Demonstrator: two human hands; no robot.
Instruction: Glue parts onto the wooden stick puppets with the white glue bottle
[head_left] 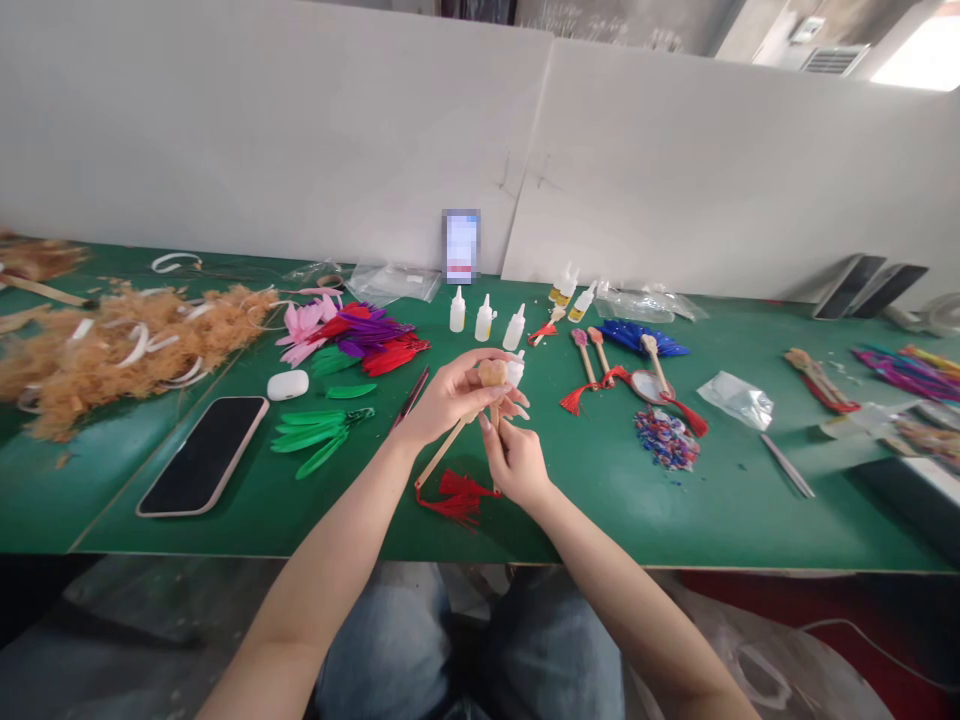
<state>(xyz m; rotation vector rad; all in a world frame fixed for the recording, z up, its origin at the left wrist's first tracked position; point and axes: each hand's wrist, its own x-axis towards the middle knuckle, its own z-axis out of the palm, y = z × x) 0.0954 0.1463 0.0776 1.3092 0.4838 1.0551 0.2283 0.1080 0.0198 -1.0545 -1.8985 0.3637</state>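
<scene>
Bright, even daylight fills the scene, and it pours in hottest from the window point(922, 55) at top right, blown out to pure white. The green worktop point(675, 510) shows only soft, faint shadows. Wide-angle bending curves the worktop's front edge and stretches the corners. The orange fluff point(97, 350) at far left goes smeary. A small phone point(460, 246) against the wall is pixelated.

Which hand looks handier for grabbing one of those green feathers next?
Probably the left hand: the green feathers lie on its side of the table, though it holds a wooden stick. The right hand sits farther away.
</scene>
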